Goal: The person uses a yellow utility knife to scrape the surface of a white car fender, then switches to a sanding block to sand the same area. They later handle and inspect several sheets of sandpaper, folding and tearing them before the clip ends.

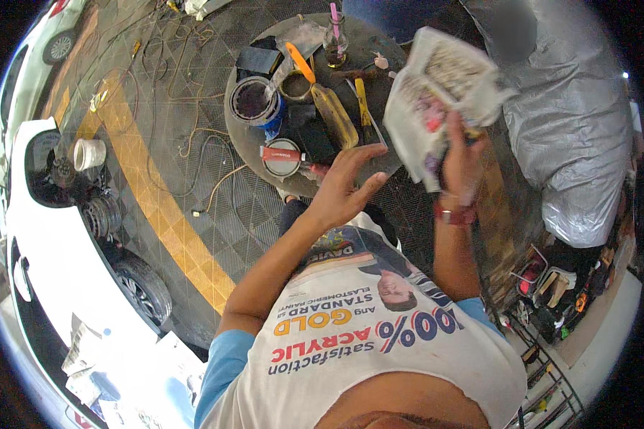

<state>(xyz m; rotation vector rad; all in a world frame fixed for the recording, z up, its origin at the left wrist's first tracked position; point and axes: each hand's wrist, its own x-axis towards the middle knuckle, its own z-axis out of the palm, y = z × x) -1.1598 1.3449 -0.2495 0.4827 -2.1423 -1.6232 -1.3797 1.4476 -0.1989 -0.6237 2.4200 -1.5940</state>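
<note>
My right hand (462, 161), with a red band at the wrist, grips a printed sheet of newspaper (415, 107), raised to the right of the round table (247, 161). The sheet is smeared by motion. Fingers apart, my left hand (347, 187) hovers over the table's near edge and holds nothing. Close to it lie a red tube (281, 154) on a round can lid (283, 170) and a dark block (309, 132). A yellow-smeared flat spreader (335, 118) and a yellow-handled tool (363, 100) are farther in.
A blue can (265, 114), an orange-handled scraper (300, 63) and a glass bottle with a pink straw (335, 46) crowd the table. Cables (186, 100) cross the floor. A white car (57, 250) stands left, a silver-covered shape (572, 129) right.
</note>
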